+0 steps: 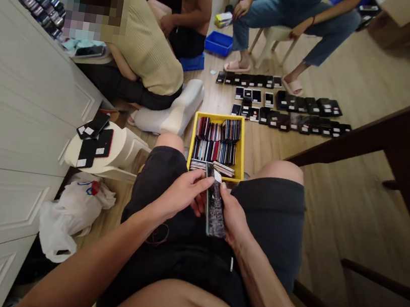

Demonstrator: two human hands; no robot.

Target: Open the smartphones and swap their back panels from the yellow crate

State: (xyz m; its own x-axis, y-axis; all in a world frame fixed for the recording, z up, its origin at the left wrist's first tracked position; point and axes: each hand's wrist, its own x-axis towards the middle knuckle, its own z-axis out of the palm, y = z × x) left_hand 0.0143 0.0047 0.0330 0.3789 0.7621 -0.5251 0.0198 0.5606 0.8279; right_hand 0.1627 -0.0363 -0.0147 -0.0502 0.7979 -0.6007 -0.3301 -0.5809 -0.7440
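Holding a dark phone [216,217] between them, the left hand [189,192] and the right hand [234,214] are both closed around it. The phone lies lengthwise above the lap, its upper end leaning slightly to the left and overlapping, in this view, the near edge of the yellow crate [244,151]. The left thumb presses on the upper part, while the left fingers are on the left side and partly hidden behind. The right hand supports the right edge, with its thumb near the upper part. Close to this upper end, a white label [217,176] sits on the phone, but its writing is too small to be read. On the stool [118,137], the flat black devices [104,143] carry white labels, also not readable. The plastic bag [78,204] shows blue and red print, which is too crumpled to tell. Many phones [299,105] on the floor bear small pale labels, equally unreadable.
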